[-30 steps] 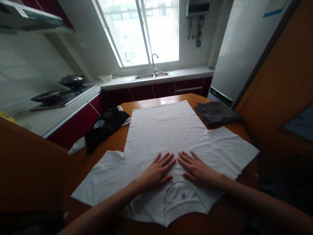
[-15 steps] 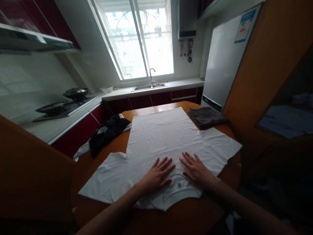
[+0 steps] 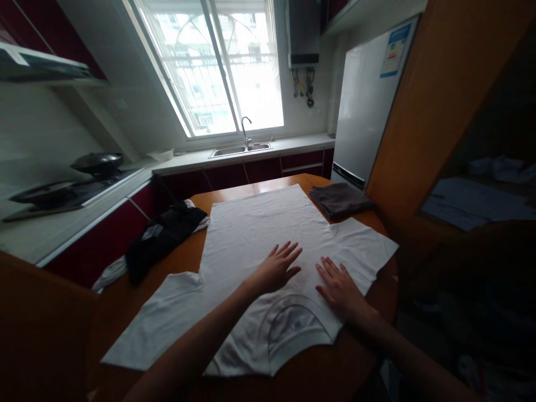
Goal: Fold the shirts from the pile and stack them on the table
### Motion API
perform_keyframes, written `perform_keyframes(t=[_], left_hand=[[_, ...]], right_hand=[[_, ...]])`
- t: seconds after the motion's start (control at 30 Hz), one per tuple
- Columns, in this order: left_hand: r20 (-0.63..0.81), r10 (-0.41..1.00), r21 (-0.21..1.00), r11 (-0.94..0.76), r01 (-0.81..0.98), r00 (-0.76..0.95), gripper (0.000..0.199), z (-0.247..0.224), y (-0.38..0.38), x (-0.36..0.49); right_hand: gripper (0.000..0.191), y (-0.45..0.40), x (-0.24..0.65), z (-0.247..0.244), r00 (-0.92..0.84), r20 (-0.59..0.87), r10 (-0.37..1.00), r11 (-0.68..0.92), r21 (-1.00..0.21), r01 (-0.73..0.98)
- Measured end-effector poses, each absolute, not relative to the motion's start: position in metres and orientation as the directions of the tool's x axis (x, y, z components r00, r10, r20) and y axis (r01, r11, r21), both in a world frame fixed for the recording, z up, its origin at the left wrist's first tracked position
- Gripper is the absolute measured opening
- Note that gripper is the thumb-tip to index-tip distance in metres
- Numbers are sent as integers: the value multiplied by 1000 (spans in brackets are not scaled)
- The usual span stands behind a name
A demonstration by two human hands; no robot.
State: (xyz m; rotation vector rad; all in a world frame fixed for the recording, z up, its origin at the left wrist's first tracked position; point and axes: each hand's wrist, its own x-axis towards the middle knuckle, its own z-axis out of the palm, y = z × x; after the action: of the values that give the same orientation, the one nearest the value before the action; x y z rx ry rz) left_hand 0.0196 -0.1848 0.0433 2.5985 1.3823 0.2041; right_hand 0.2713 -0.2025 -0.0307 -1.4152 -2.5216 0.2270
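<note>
A white T-shirt (image 3: 259, 234) lies spread over the wooden table (image 3: 201, 195), its neckline toward me and both sleeves stretched out to the sides. My left hand (image 3: 278, 268) is over the chest area just beyond the collar, fingers extended and slightly apart; whether it touches the cloth I cannot tell. To the right of the collar, my right hand (image 3: 338, 283) rests flat on the shirt with its fingers out. Neither hand grips anything. My forearms cover parts of the shirt's near side.
Black and white clothes (image 3: 165, 234) lie bunched at the table's left edge. A folded dark grey cloth (image 3: 341, 200) sits at the far right, close to the fridge (image 3: 368, 106). Beyond are a sink (image 3: 240, 149) and a stove with pans (image 3: 98, 163).
My left hand has moved up and away from the collar, uncovering more of the neckline. My right hand has shifted only slightly. The view has turned a little to the right.
</note>
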Motion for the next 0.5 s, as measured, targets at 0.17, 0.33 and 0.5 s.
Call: perform_keyframes(t=[0.17, 0.33, 0.5], left_hand=[[24, 812, 233, -571, 787, 583, 54, 25, -124, 68], [37, 793, 201, -602, 773, 608, 56, -9, -100, 82], [85, 790, 201, -610, 766, 607, 56, -25, -99, 76]], right_hand=[[60, -205, 277, -34, -407, 169, 898, 438, -228, 870], [59, -211, 285, -40, -372, 167, 913, 403, -239, 883], [53, -221, 295, -43, -339, 226, 913, 393, -268, 879]])
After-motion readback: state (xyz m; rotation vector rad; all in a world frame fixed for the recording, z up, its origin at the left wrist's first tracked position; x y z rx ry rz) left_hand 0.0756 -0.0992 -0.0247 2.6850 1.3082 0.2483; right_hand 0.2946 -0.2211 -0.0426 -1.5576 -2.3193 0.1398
